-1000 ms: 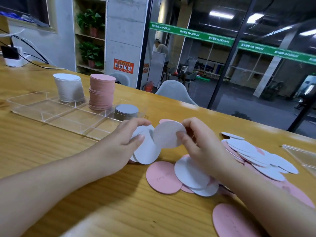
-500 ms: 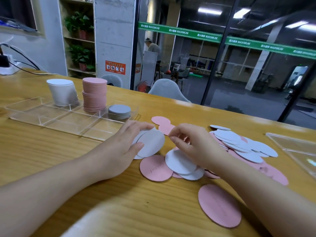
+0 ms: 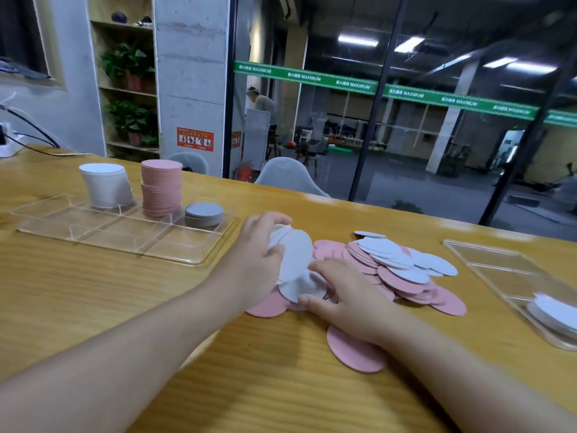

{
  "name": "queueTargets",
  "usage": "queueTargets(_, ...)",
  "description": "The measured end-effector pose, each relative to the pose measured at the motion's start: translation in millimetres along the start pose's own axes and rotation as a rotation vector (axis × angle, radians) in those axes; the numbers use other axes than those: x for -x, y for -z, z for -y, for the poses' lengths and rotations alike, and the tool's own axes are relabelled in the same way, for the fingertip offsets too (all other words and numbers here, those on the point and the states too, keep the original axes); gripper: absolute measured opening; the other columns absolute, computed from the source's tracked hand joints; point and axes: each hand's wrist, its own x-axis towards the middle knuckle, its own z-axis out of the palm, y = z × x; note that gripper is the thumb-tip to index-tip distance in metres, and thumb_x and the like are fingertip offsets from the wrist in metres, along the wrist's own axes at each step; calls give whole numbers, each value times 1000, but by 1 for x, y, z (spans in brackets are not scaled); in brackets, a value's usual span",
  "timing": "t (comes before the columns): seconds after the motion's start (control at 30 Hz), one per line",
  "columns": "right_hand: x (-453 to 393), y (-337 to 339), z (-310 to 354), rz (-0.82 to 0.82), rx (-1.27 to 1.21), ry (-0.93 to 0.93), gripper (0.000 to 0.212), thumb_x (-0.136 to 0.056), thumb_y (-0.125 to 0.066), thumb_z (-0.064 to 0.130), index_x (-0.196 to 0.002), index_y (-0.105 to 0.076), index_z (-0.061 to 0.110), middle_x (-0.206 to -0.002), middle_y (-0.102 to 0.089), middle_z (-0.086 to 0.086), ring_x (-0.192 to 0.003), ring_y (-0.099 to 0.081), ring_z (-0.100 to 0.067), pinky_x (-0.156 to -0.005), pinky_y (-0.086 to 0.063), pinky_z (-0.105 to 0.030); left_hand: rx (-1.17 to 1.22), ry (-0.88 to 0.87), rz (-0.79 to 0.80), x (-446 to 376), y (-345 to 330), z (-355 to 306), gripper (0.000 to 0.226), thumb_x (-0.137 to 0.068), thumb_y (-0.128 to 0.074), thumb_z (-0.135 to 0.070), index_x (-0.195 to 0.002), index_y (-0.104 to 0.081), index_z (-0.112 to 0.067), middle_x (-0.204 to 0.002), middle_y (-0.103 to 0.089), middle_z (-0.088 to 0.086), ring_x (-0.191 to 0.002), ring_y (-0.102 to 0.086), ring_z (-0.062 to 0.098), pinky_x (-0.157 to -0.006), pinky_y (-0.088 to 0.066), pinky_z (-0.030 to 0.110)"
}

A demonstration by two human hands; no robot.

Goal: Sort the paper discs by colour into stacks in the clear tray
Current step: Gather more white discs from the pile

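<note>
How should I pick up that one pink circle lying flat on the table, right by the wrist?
Take the pink disc by its near left edge, which is uncovered; the right hand and wrist cover its far side. It lies flat on the wooden table, so there is probably nothing to pinch from above. Try sliding a fingertip under that rim, or drag it to the table's edge, then pinch it.

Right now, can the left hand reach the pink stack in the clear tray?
Probably yes: the left hand, holding white discs, sits just right of the clear tray, and nothing stands between it and the pink stack.
</note>
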Motion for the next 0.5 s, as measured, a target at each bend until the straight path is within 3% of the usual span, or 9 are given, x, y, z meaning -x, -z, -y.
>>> queueTargets(0.1, 4, -5, 3, -35, 23, 19, 60, -85, -52, 58, -130, -50, 19, -133, -50, 9, -124, -39, -10, -101, -27, -23, -42, 16, 18, 4, 5, 12, 39, -94, -45, -6, -104, -41, -43, -119, -37, -11, -98, -35, -24, -77, -20, -9)
queueTargets(0.13, 4, -5, 2, -44, 14, 13, 55, -86, -55, 53, -129, -50, 19, -134, -49, 8, -124, -39, -11, -101, -28, -23, -33, 32, 27, 5, 8, 16, 39, -94, -45, -6, -104, -40, -44, -119, -37, -11, -100, -35, -23, -78, -23, -6)
queueTargets(0.23, 5, -8, -1, -70, -50, -41, 58, -82, -64, 48, -131, -47, 22, -131, -48, 8, -122, -39, -11, -103, -29, -27, -2, 88, 36, 6, 15, 24, 39, -94, -46, -7, -104, -41, -45, -125, -39, -9, -109, -40, -1, -87, -28, 16)
queueTargets(0.3, 5, -10, -2, -108, -108, -60, 65, -77, -70, 45, -132, -43, 24, -126, -43, 8, -118, -34, -9, -105, -27, -27, -12, 85, 35, 5, 17, 25, 40, -93, -46, -7, -106, -41, -45, -128, -40, -6, -113, -39, 6, -90, -29, 23)
queueTargets(0.37, 6, -10, -3, -142, -178, -57, 72, -75, -74, 38, -136, -38, 24, -123, -35, 6, -111, -23, 1, -103, -20, -9, -50, 84, 51, 5, 18, 24, 38, -93, -45, -9, -115, -40, -39, -128, -39, -7, -112, -39, 6, -89, -30, 22)
queueTargets(0.43, 8, -7, -3, -132, -259, -74, 74, -78, -74, 32, -139, -33, 24, -123, -27, 6, -105, -18, 10, -87, -10, 10, -70, 96, 68, 5, 19, 24, 40, -94, -44, -11, -126, -37, -33, -127, -38, -8, -109, -39, 6, -87, -31, 23)
queueTargets(0.5, 10, -5, -3, -134, -303, -107, 67, -83, -69, 25, -139, -32, 25, -121, -24, 10, -99, -23, 21, -78, -11, 14, -81, 123, 91, 5, 20, 22, 45, -95, -43, -14, -134, -32, -32, -126, -36, -10, -103, -40, 9, -84, -36, 26)
